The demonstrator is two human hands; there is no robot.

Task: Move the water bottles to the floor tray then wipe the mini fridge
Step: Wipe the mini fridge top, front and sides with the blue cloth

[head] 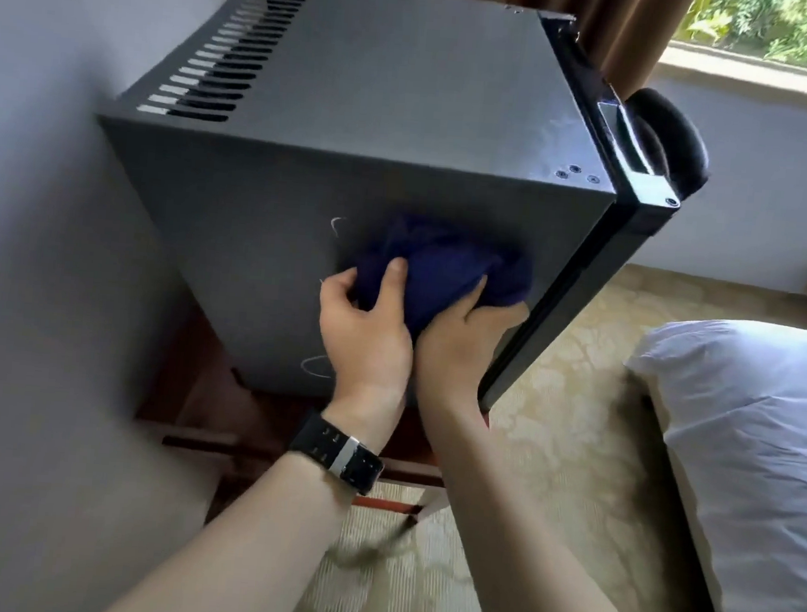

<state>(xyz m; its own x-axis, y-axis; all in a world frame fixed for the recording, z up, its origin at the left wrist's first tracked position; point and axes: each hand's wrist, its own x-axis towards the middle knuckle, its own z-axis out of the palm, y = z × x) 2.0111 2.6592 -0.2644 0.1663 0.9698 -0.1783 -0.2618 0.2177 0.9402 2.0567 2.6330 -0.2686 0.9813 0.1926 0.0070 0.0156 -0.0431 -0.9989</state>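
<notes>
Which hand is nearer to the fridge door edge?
Right. The right hand holds the blue cloth beside the door edge; the left hand grips the cloth farther from it, toward the wall.

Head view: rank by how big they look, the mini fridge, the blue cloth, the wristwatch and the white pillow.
1. Dark grey metal mini fridge, clearly largest.
2. White fabric pillow, though cut off by the frame and nearer the camera.
3. Crumpled dark blue cloth, partly covered by both hands.
4. Black wristwatch, smallest.
</notes>
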